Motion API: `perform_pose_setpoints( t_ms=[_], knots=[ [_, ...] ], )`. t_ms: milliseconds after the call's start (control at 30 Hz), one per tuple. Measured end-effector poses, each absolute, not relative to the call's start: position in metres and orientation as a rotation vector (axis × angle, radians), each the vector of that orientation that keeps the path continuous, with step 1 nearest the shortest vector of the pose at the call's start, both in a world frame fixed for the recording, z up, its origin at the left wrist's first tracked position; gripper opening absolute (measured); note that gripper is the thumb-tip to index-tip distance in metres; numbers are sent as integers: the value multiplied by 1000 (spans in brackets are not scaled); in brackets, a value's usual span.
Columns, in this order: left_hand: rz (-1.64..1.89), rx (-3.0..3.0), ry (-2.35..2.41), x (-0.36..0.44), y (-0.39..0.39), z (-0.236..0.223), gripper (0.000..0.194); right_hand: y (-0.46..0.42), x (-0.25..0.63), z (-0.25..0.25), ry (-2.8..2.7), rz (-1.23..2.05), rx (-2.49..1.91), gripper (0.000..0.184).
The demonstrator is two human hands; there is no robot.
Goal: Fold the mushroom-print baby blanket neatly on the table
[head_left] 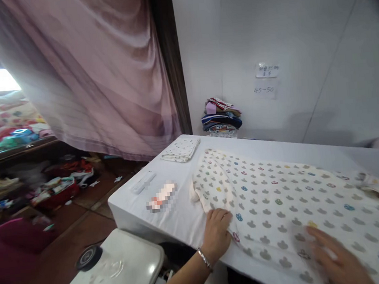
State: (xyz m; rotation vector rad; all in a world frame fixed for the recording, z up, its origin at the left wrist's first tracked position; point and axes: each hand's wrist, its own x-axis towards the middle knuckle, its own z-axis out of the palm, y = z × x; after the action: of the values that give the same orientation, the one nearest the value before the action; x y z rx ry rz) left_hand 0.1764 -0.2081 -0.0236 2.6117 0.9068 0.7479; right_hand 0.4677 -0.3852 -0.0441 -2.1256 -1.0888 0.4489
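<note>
Left hand (217, 232): fingers lay close together on the cloth's near edge, seemingly steadying it; any pinch could not be told.
Right hand (339, 257): blurred over the fabric, grip unclear.
Printed cloth (263, 188): spread along the white table (132, 213), which probably supported it flat.
Red container (71, 191): stood on the floor, holding jumbled, unidentifiable items.

The right grip (341, 259), lower right, is blurred and cut off by the bottom edge; the cloth (281, 209) runs past the right edge; pixelation masks an item (162, 197) left of centre; the note (267, 70), upper right, is too blurred to read.
</note>
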Motion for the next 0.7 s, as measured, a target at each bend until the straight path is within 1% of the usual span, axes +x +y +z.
perform_pose_setpoints(
  t_ms=[67, 133, 200, 233, 300, 333, 367, 467, 500, 600, 633, 700],
  knots=[
    [718, 2575, 884, 177, -212, -25, 61, -355, 416, -46, -1417, 425, -1900, 40],
    [721, 2522, 882, 169, -210, -29, 64, -329, 369, -43, -1632, 402, -1764, 41],
    [816, 2414, 968, 155, -200, -32, 60, -306, 333, -34, -1754, 370, -1700, 39],
    [881, 2332, 1063, 148, -192, -33, 53, -296, 320, -29, -1796, 350, -1688, 39],
    [956, 2136, 1329, 134, -173, -31, 32, -277, 301, -19, -1872, 306, -1687, 39],
    [944, 2046, 1462, 130, -163, -29, 23, -268, 293, -15, -1912, 282, -1697, 40],
    [903, 1972, 1574, 127, -152, -26, 18, -260, 287, -11, -1953, 257, -1716, 43],
    [769, 1831, 1755, 128, -126, -17, 28, -238, 270, -7, -2042, 188, -1852, 49],
    [738, 1803, 1777, 131, -120, -15, 31, -232, 267, -9, -2060, 175, -1914, 46],
    [698, 1722, 1807, 140, -106, -13, 38, -221, 265, -19, -2097, 176, -2041, 26],
    [706, 1696, 1810, 142, -103, -13, 39, -219, 267, -23, -2097, 192, -2053, 23],
    [736, 1656, 1804, 145, -99, -13, 40, -216, 271, -27, -2035, 259, -2037, 26]
  ],
)
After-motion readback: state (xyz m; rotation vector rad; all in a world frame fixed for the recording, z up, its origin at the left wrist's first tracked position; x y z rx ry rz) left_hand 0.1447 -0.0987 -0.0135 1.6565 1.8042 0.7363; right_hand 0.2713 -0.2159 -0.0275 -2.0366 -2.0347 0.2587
